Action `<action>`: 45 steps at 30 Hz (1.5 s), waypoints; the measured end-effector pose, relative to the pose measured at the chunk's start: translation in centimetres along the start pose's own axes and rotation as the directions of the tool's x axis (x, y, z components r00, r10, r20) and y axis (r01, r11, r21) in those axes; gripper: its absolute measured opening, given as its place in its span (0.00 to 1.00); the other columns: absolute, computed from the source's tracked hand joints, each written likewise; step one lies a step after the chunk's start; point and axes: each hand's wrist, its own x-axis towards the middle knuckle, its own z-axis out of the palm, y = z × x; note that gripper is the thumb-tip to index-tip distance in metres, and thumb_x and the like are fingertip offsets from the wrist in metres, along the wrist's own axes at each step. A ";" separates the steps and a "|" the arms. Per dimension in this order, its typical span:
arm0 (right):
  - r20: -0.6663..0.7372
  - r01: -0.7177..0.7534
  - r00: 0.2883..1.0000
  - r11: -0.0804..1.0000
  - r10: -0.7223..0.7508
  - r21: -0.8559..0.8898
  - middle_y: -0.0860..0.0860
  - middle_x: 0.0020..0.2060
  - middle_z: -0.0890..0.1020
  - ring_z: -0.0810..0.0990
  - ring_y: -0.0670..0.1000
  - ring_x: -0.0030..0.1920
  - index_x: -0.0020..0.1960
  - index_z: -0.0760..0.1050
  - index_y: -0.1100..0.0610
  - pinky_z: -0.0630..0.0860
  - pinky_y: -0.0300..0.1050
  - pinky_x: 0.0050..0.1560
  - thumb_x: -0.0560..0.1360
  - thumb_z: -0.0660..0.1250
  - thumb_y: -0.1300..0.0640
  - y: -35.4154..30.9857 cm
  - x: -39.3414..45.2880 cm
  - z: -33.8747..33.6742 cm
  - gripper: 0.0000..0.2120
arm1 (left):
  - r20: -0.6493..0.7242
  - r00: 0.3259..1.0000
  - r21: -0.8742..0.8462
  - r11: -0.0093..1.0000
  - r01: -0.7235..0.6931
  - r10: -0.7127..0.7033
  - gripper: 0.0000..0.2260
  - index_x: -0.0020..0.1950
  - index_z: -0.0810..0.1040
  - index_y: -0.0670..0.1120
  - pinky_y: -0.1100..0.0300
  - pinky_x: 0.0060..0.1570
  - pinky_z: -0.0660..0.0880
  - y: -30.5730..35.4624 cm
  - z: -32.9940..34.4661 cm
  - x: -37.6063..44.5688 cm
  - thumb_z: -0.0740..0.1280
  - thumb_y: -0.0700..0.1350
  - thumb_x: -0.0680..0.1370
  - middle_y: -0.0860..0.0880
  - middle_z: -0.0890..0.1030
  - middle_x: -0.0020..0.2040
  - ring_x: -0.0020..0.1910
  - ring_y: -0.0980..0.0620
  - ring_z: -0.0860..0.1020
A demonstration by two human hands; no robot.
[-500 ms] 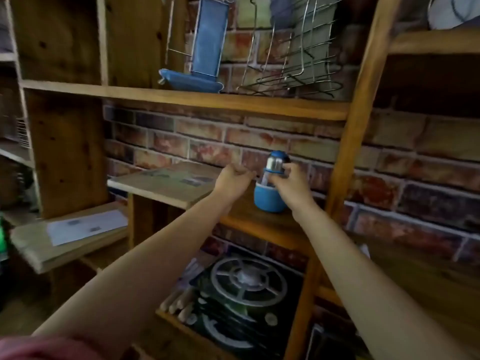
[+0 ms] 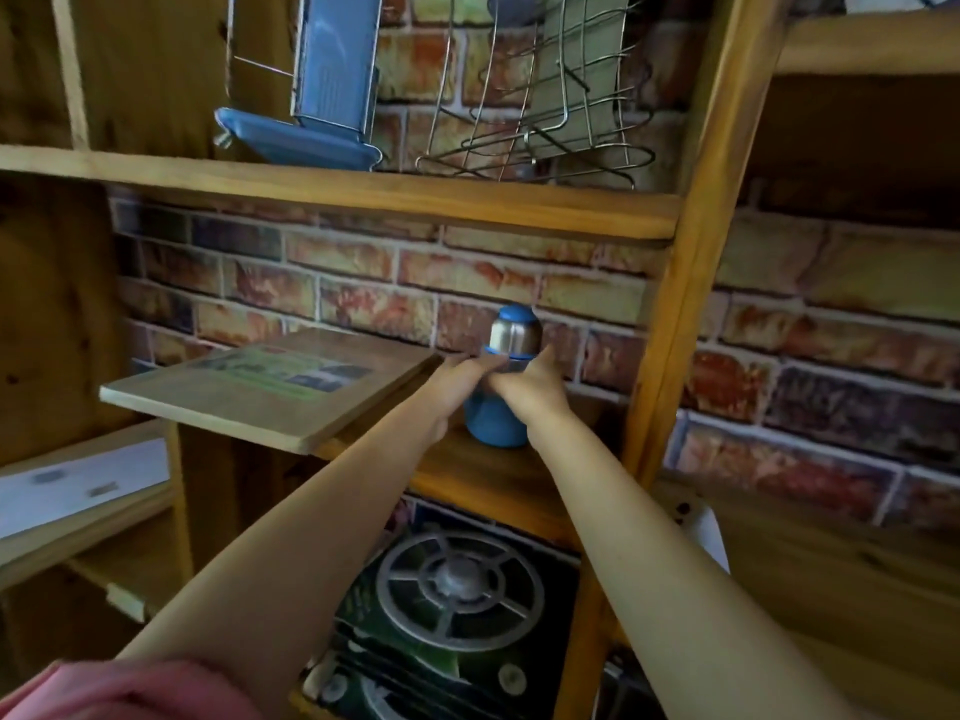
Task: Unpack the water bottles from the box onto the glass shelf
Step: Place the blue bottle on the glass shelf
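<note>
Your left hand (image 2: pixel 457 379) and right hand (image 2: pixel 524 389) both curl round the blue water bottle (image 2: pixel 498 418), probably steadying it upright on the wooden shelf (image 2: pixel 488 480), far right beside the brick wall (image 2: pixel 363 298).

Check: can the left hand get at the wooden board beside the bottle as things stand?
Probably yes. The left hand is on the bottle, right next to the board's near edge, with nothing between them. It would have to let go of the bottle first.

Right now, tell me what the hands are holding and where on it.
Both hands, left hand and right hand, grip the blue water bottle around its middle, just below the steel neck, as it stands on the wooden shelf.
</note>
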 end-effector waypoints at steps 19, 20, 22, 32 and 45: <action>0.327 0.285 0.867 0.912 -0.377 0.294 0.49 0.63 0.74 0.74 0.51 0.62 0.67 0.59 0.44 0.74 0.53 0.60 0.62 0.78 0.51 -8.5 -5.4 11.2 0.40 | -0.121 0.985 -0.136 0.980 -0.142 0.126 0.31 0.70 0.62 0.52 0.55 0.37 0.81 3.0 -16.0 -7.5 0.72 0.50 0.72 0.48 0.78 0.58 0.49 0.51 0.81; 0.368 0.303 0.833 0.897 -0.414 0.322 0.48 0.62 0.74 0.74 0.50 0.61 0.66 0.60 0.44 0.74 0.52 0.59 0.64 0.78 0.53 -9.5 -6.5 12.9 0.38 | -0.148 0.979 -0.128 0.979 -0.156 0.137 0.29 0.69 0.62 0.51 0.55 0.36 0.81 3.1 -18.5 -9.0 0.72 0.50 0.72 0.48 0.78 0.57 0.48 0.52 0.81; 0.435 0.326 0.772 0.876 -0.463 0.355 0.48 0.63 0.74 0.75 0.50 0.61 0.64 0.62 0.43 0.75 0.51 0.59 0.63 0.78 0.53 -11.6 -9.1 16.4 0.36 | -0.173 0.973 -0.113 0.978 -0.174 0.154 0.30 0.68 0.63 0.51 0.54 0.38 0.81 3.0 -23.5 -12.0 0.73 0.51 0.70 0.47 0.78 0.59 0.51 0.49 0.81; 0.712 0.157 0.430 0.822 -0.556 0.548 0.42 0.53 0.76 0.78 0.48 0.56 0.68 0.61 0.50 0.78 0.48 0.52 0.70 0.73 0.61 -22.8 -25.4 38.9 0.32 | -0.520 0.839 -0.022 0.979 -0.202 0.162 0.23 0.66 0.66 0.49 0.54 0.37 0.82 1.6 -48.5 -29.6 0.69 0.49 0.73 0.48 0.77 0.58 0.49 0.51 0.80; 0.832 0.098 -0.054 0.827 -0.552 0.554 0.46 0.62 0.72 0.76 0.42 0.50 0.65 0.59 0.46 0.78 0.45 0.41 0.71 0.73 0.56 -33.1 -44.9 65.8 0.30 | -0.840 0.529 0.046 0.987 -0.156 0.123 0.24 0.65 0.67 0.48 0.51 0.42 0.81 -3.0 -74.2 -50.2 0.72 0.48 0.72 0.48 0.80 0.56 0.46 0.49 0.82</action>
